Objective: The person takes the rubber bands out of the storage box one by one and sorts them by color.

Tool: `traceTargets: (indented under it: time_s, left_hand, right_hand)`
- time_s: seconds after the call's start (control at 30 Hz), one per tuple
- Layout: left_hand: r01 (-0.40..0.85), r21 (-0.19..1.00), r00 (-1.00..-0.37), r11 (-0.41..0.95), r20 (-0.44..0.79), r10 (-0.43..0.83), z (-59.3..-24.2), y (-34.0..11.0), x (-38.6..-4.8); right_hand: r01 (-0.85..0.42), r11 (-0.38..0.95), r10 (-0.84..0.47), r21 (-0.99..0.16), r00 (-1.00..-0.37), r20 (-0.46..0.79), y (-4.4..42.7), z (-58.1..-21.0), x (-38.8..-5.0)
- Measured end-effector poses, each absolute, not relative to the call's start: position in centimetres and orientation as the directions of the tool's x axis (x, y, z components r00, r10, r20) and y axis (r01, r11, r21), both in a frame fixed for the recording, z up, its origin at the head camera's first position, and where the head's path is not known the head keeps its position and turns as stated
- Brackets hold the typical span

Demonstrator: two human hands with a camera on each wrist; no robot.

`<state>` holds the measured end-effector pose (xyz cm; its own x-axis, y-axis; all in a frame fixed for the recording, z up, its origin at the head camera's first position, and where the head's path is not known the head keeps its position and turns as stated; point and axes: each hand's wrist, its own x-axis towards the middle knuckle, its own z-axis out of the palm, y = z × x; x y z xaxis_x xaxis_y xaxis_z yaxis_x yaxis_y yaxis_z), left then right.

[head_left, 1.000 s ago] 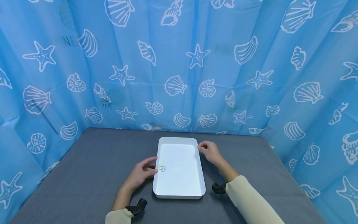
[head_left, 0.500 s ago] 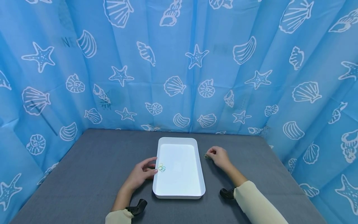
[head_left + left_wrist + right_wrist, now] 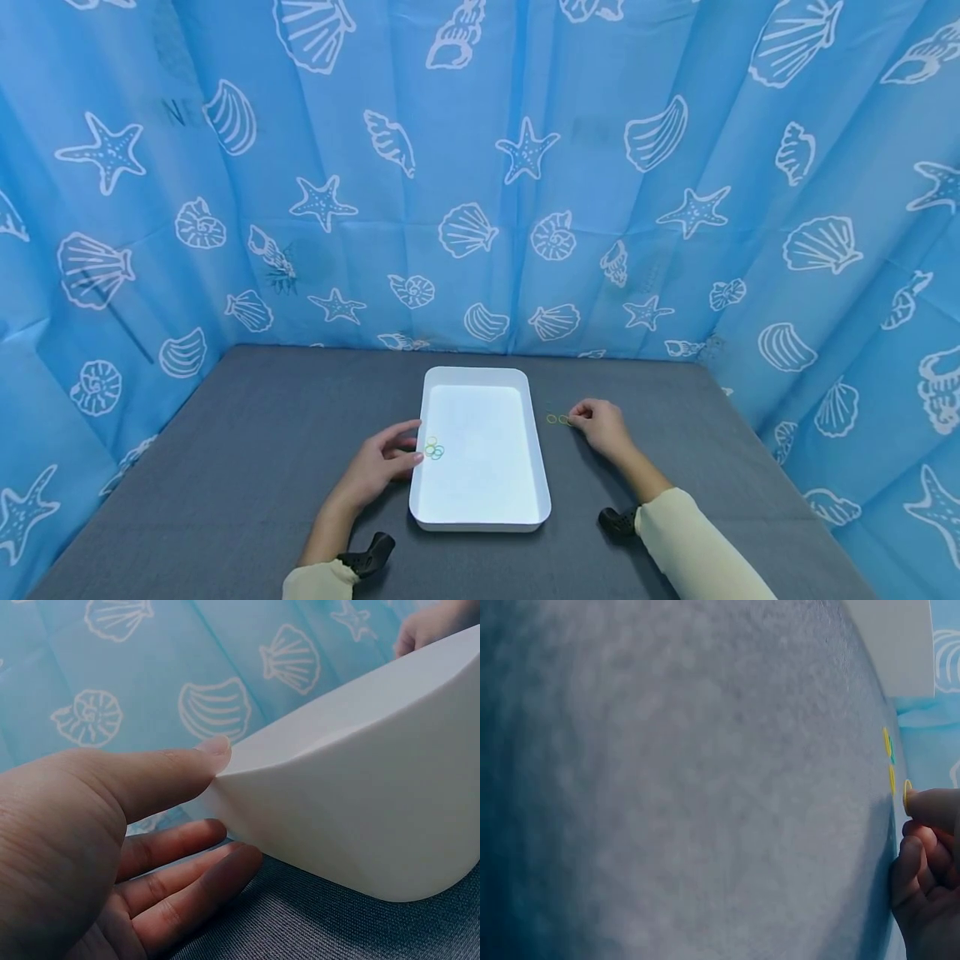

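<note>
The right hand [image 3: 600, 427], a second ago at the right rim of the white tray [image 3: 480, 377], is now farther right over the grey desk [image 3: 675, 408] and slightly nearer the person. Two small yellow rings [image 3: 887, 742], partly covered half a second ago, now show plainly between tray and hand; a third ring [image 3: 907, 796] appears at the fingertips.

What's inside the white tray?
A few small greenish and yellowish rings, clustered by the left wall of the white tray. The near wall hides its own inner face.
</note>
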<state>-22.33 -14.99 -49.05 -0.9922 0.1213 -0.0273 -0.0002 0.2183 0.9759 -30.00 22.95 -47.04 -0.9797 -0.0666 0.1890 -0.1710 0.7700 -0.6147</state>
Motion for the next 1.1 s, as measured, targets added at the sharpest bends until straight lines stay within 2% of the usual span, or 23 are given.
traceTargets:
  time_s: [0.37, 0.6, 1.1]
  left_hand:
    - [0.0, 0.974, -0.992, 0.225, -0.029, 0.126, -49.1, -15.1, -22.3]
    - [-0.009, 0.975, -0.992, 0.224, -0.037, 0.12, -49.1, -15.1, -22.4]
    - [0.001, 0.975, -0.994, 0.223, -0.024, 0.11, -48.8, -14.9, -22.2]
  right_hand:
    - [-0.144, 0.804, -0.045, -0.578, -0.982, 0.182, 23.4, -47.3, -30.6]
    - [-0.078, 0.8, 0.002, -0.595, -0.991, 0.132, 23.2, -47.4, -31.0]
    - [-0.03, 0.78, 0.048, -0.625, -0.993, 0.108, 23.4, -47.4, -31.3]
